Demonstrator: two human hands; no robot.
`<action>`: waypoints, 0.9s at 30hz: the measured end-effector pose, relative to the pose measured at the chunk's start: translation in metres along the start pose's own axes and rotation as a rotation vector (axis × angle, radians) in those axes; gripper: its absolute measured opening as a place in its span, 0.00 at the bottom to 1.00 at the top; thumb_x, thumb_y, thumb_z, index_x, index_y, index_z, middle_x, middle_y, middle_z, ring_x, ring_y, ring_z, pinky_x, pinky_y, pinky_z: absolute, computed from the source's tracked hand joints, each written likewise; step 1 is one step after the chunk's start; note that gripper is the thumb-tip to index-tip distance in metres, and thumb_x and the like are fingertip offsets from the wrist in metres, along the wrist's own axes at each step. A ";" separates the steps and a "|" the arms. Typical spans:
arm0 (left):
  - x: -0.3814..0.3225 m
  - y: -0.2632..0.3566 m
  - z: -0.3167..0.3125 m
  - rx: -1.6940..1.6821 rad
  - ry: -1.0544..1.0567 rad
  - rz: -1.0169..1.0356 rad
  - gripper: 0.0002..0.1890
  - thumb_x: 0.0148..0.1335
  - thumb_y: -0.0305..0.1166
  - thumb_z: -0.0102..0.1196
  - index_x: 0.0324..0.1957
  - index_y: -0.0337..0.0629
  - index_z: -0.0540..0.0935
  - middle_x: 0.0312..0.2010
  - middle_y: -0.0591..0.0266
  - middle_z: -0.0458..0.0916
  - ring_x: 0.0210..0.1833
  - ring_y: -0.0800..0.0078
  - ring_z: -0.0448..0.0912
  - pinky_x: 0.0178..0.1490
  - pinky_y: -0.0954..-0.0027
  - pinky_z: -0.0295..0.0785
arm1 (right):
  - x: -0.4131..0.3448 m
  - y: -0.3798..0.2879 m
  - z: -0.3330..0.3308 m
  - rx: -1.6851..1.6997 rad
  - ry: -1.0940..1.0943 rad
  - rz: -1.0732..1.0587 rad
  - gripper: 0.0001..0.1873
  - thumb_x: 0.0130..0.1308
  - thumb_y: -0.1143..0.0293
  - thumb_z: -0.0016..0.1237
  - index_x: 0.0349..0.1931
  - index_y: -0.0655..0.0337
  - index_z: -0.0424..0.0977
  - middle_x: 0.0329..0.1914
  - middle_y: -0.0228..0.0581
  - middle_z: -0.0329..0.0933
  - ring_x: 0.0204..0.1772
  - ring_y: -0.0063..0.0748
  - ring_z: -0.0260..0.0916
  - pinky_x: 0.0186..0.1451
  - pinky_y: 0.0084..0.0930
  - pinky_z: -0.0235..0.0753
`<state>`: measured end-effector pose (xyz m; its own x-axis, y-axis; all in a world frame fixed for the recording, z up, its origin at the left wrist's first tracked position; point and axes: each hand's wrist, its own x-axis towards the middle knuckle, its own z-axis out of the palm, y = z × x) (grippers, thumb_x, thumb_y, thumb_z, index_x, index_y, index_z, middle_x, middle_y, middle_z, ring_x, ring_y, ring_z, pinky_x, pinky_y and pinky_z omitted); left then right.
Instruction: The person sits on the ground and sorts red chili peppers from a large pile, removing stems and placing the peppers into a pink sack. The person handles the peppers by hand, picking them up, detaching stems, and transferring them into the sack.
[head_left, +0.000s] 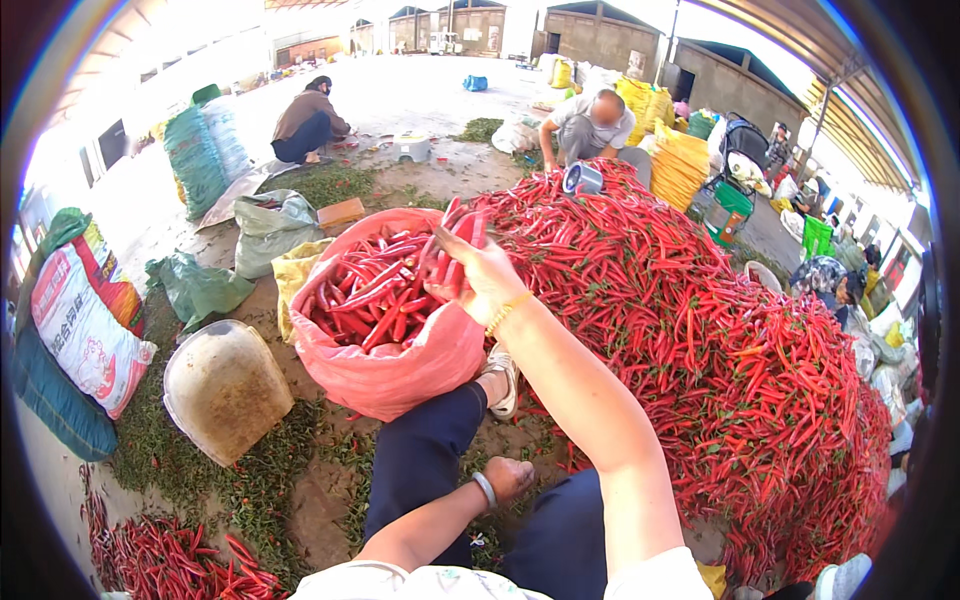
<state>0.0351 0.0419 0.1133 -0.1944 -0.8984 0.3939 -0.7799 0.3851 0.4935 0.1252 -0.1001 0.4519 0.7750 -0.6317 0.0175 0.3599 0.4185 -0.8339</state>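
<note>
My right hand (480, 277) grips a bunch of red chili peppers (457, 251) above the right side of an open pink woven sack (390, 375). More red chili peppers (375, 292) lie inside that sack. Low between my knees is my left hand (510, 478), its fingers curled; whether anything is inside them cannot be seen. A large heap of red chili peppers with green stems (675, 322) rises to the right of the sack and my right arm.
An upturned plastic container (225, 390) lies on the left among green scraps. Behind it are a green bag (199, 289) and an open pale sack (274, 232). Loose peppers (172, 559) cover the lower left floor. One person (596, 127) crouches behind the heap, another (311, 124) farther left.
</note>
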 end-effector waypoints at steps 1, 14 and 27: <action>-0.003 -0.005 0.001 -0.001 0.020 0.007 0.09 0.61 0.38 0.54 0.27 0.47 0.75 0.19 0.57 0.79 0.24 0.56 0.80 0.27 0.56 0.74 | 0.009 0.002 0.007 -0.058 -0.007 0.078 0.15 0.63 0.66 0.59 0.44 0.57 0.68 0.23 0.30 0.75 0.17 0.27 0.71 0.21 0.27 0.71; -0.040 0.013 0.052 0.104 -0.301 0.130 0.12 0.59 0.42 0.55 0.29 0.45 0.75 0.22 0.57 0.82 0.26 0.61 0.83 0.26 0.61 0.76 | 0.004 0.021 -0.039 -0.547 0.102 -0.052 0.14 0.65 0.71 0.54 0.50 0.65 0.73 0.43 0.37 0.77 0.43 0.29 0.78 0.42 0.32 0.80; -0.024 0.007 0.059 0.016 -0.565 -0.096 0.15 0.55 0.36 0.59 0.43 0.41 0.77 0.35 0.49 0.85 0.41 0.52 0.84 0.40 0.55 0.78 | 0.068 0.115 0.042 -1.889 -0.212 -0.369 0.18 0.70 0.51 0.35 0.55 0.36 0.74 0.71 0.32 0.62 0.65 0.62 0.61 0.62 0.53 0.68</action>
<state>-0.0007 0.0534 0.0610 -0.4070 -0.9042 -0.1295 -0.8174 0.2973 0.4934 0.2411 -0.0679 0.3804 0.8966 -0.3726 0.2394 -0.3310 -0.9229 -0.1966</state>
